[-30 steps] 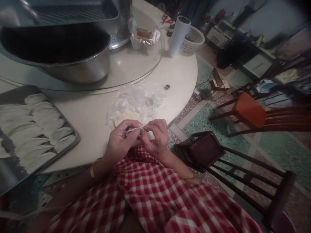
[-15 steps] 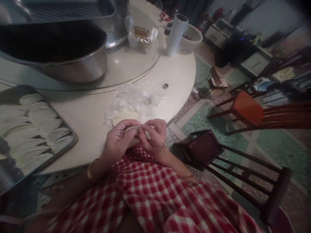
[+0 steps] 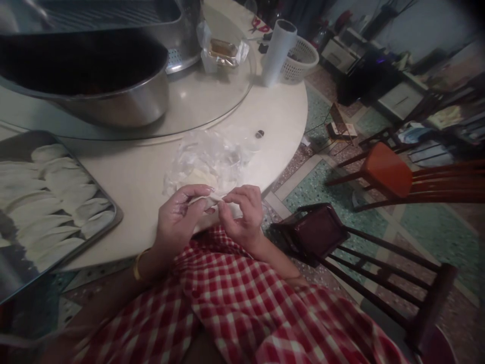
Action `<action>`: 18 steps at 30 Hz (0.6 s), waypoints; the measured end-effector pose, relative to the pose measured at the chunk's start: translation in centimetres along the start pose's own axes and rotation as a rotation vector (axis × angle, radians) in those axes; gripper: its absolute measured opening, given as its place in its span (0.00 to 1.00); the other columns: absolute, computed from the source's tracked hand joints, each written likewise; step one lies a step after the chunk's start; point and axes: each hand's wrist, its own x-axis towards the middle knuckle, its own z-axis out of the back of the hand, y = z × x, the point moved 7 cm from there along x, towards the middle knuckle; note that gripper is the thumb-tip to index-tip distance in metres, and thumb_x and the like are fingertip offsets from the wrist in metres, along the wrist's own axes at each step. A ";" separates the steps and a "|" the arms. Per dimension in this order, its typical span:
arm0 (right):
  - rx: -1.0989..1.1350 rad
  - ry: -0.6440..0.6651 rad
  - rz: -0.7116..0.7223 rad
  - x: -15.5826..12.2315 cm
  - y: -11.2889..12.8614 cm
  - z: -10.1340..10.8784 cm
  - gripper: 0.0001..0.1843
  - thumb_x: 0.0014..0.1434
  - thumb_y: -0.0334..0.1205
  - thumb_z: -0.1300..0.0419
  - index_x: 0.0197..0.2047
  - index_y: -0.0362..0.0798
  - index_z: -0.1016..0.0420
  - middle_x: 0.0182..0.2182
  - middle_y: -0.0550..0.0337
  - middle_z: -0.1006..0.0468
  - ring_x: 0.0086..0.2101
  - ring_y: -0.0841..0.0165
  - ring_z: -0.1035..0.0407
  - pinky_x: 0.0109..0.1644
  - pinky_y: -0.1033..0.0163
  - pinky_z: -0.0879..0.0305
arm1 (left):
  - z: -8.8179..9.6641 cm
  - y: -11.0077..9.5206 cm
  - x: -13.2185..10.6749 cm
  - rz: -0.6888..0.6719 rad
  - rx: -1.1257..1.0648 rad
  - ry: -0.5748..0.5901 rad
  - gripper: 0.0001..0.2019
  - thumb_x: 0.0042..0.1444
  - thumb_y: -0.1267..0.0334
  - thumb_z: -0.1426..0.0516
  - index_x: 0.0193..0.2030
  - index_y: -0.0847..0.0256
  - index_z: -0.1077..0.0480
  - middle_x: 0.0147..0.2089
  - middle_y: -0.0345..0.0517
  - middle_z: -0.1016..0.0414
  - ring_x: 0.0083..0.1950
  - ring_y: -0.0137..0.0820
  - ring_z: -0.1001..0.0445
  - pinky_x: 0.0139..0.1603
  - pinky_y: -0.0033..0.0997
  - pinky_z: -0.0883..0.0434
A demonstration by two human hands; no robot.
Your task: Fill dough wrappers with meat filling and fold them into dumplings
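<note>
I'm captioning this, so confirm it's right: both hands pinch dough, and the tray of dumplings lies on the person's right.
Wrong side: the head view shows the tray of dumplings on the person's left. The left hand and right hand do pinch dough.

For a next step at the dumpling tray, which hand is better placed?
Likely the left hand: it is nearer the dumpling tray, while the right hand is farther across. Both pinch the dough.
</note>
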 end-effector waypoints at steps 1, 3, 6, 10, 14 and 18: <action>0.004 -0.010 0.006 0.0 0.1 0.0 0.02 0.60 0.36 0.41 0.36 0.51 0.30 0.30 0.60 0.25 0.34 0.67 0.31 0.42 0.57 0.35 | 0.0 -0.1 0.0 -0.004 -0.006 -0.002 0.05 0.56 0.62 0.41 0.39 0.58 0.26 0.43 0.43 0.21 0.41 0.30 0.22 0.40 0.27 0.21; 0.006 -0.033 0.025 -0.2 0.2 0.1 0.03 0.60 0.35 0.40 0.36 0.52 0.31 0.30 0.61 0.25 0.34 0.67 0.32 0.41 0.57 0.35 | -0.1 -0.1 -0.1 -0.003 -0.010 0.003 0.05 0.56 0.62 0.41 0.39 0.58 0.26 0.43 0.42 0.21 0.40 0.29 0.22 0.39 0.26 0.21; 0.015 -0.023 0.027 -0.6 0.1 -0.1 0.03 0.60 0.34 0.40 0.37 0.53 0.31 0.30 0.61 0.26 0.34 0.66 0.32 0.42 0.56 0.37 | -0.1 0.1 -0.2 0.015 0.010 0.014 0.06 0.57 0.62 0.41 0.40 0.59 0.26 0.44 0.43 0.21 0.40 0.30 0.22 0.40 0.28 0.21; 0.018 0.006 0.022 -0.8 -0.1 -0.1 0.10 0.59 0.38 0.39 0.45 0.54 0.31 0.34 0.60 0.26 0.37 0.65 0.32 0.45 0.54 0.38 | 0.1 0.9 -0.1 0.050 -0.070 0.026 0.06 0.58 0.62 0.41 0.41 0.58 0.26 0.45 0.43 0.21 0.40 0.30 0.22 0.41 0.28 0.21; -0.059 -0.027 0.064 -0.5 0.5 0.3 0.16 0.61 0.45 0.40 0.52 0.53 0.32 0.37 0.56 0.27 0.37 0.63 0.32 0.43 0.54 0.33 | 0.0 1.6 -0.2 0.100 -0.156 0.050 0.06 0.57 0.62 0.41 0.41 0.57 0.26 0.45 0.44 0.21 0.38 0.30 0.22 0.38 0.29 0.22; -0.030 -0.029 0.067 -0.5 0.7 0.2 0.11 0.61 0.39 0.39 0.48 0.55 0.26 0.36 0.58 0.25 0.38 0.65 0.31 0.44 0.55 0.31 | -0.6 1.5 -0.3 0.151 -0.154 0.098 0.06 0.56 0.61 0.40 0.39 0.57 0.25 0.42 0.45 0.20 0.38 0.33 0.21 0.38 0.32 0.21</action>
